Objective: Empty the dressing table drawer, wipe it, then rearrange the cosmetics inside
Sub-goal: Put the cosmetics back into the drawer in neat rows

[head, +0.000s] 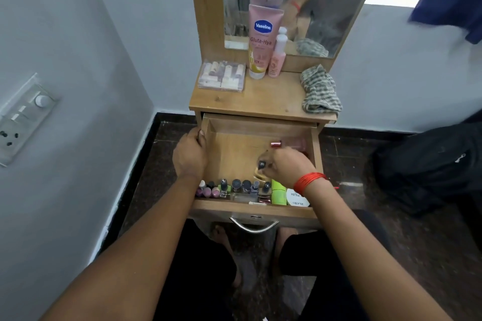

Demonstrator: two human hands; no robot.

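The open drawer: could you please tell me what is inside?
Nail polish bottles, a green tube and a white jar line the front of the drawer; a pink bottle lies back right. The right hand, pinching a dark-capped item, covers what lies beneath.

A single head-worn wide-angle view looks steeply down, close above the open drawer and dressing table

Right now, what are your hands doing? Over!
Left hand grips the drawer by its left wall. Right hand pinches a dark-capped bottle inside. Bottles lined along front; nothing blocking.
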